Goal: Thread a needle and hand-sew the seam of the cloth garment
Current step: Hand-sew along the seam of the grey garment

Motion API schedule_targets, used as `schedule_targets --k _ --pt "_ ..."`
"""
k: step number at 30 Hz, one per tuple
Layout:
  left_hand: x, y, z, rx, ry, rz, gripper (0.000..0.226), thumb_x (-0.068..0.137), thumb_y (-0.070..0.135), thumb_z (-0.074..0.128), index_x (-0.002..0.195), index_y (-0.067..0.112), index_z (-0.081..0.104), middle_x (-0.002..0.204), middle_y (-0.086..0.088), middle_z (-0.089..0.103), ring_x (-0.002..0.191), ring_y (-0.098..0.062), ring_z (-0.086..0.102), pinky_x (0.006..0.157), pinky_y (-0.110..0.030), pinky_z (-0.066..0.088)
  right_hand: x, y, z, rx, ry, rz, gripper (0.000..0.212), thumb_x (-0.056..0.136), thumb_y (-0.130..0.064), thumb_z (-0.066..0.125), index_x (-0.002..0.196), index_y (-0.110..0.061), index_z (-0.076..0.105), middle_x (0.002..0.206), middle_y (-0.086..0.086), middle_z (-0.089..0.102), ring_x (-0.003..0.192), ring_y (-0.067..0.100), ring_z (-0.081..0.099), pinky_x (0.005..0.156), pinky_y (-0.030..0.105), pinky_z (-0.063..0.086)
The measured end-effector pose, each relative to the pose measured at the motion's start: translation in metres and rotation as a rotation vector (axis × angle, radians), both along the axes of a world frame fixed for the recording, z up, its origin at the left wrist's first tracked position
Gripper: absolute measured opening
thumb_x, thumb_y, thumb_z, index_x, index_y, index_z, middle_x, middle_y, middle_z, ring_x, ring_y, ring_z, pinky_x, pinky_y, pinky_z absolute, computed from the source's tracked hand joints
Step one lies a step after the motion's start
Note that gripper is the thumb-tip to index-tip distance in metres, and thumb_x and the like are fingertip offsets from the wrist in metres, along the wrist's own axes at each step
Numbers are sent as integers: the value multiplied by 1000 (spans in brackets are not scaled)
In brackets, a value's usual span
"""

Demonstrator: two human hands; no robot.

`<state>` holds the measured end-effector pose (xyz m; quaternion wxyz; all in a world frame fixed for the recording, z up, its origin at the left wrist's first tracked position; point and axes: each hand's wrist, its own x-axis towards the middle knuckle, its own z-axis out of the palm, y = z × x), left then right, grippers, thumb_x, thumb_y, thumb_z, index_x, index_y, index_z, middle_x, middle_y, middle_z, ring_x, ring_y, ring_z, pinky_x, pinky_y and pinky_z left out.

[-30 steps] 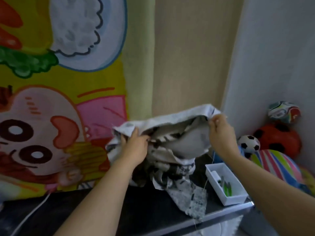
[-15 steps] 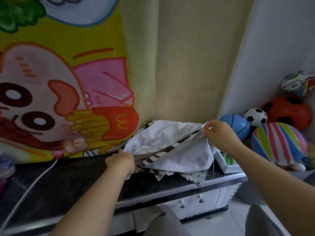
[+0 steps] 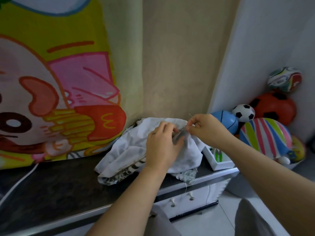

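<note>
A white garment (image 3: 126,149) with a dark patterned inside lies bunched on the dark countertop (image 3: 56,186). My left hand (image 3: 162,143) grips a fold of it near its top edge. My right hand (image 3: 204,128) pinches a thin needle (image 3: 190,115) whose tip sticks up above my fingers, right beside the cloth edge held by the left hand. A fine thread (image 3: 186,186) hangs from the cloth over the counter's front edge.
A white tray (image 3: 215,163) with green items stands on the counter's right end, partly under the cloth. Several toy balls (image 3: 265,133) are piled in the right corner. A cartoon blanket (image 3: 56,92) hangs behind, a white cable (image 3: 18,181) crosses the counter, and drawers (image 3: 182,200) sit below.
The garment came down from held up in the air onto the counter. My left hand moved right to the cloth edge by my right hand. The view tilted downward.
</note>
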<state>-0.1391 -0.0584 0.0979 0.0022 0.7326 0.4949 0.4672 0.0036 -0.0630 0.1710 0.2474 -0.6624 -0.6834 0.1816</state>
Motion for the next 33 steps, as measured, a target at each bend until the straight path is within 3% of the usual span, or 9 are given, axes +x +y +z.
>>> schedule_targets --k 6,9,12,15,18,21,27,31,33 --pt "1 3 -3 -13 -90 -55 9 78 14 73 77 16 64 81 5 62 64 -10 53 55 -24 40 8 1 -3 -13 24 23 8 90 -23 60 84 -18 63 51 -7 41 42 7 33 42 15 28" --pt "1 5 -5 -18 -102 -108 6 81 23 69 81 17 69 84 7 65 72 -7 58 59 -23 49 12 0 -4 -19 56 55 8 89 -24 62 82 -19 63 50 -8 39 41 6 30 43 16 27" --pt "5 5 -6 -58 -108 -165 24 83 36 57 82 17 70 86 7 66 73 -8 61 63 -28 53 14 0 -5 -28 75 84 9 88 -24 64 80 -19 64 49 -6 37 40 6 27 43 17 25" --pt "6 7 -7 -117 -138 -208 15 84 26 65 79 13 69 81 5 66 73 -9 61 65 -32 52 17 0 -4 -44 82 120 10 86 -25 65 78 -20 63 51 -3 35 45 10 28 47 22 26" --pt "2 10 -1 -173 -192 -261 10 81 15 74 75 9 68 75 6 64 75 -8 60 67 -23 49 23 0 -1 -62 38 167 9 86 -27 66 82 -19 65 54 -4 39 48 10 33 49 20 30" --pt "-3 12 9 -226 -180 -322 11 79 15 76 74 10 68 74 7 64 77 -6 60 71 -16 48 27 0 1 -55 7 191 8 87 -27 65 84 -19 65 56 -4 40 50 9 35 50 19 30" --pt "-5 11 17 -324 -176 -317 17 80 17 76 73 20 61 72 9 64 74 -4 60 71 -16 48 28 -2 -8 -2 95 175 7 87 -22 64 81 -20 63 52 -4 34 46 8 29 49 23 26" --pt "-5 12 19 -384 -144 -320 17 83 21 73 98 26 66 74 13 59 74 0 57 69 -8 41 27 -5 -11 42 15 149 7 90 -23 61 84 -20 62 56 -4 41 42 6 36 44 14 30" --pt "-4 13 21 -357 -115 -357 15 87 18 69 101 21 71 78 16 58 76 3 56 72 -8 40 25 -6 -9 72 -8 143 5 92 -21 58 90 -17 61 63 1 52 43 -4 46 44 8 35"
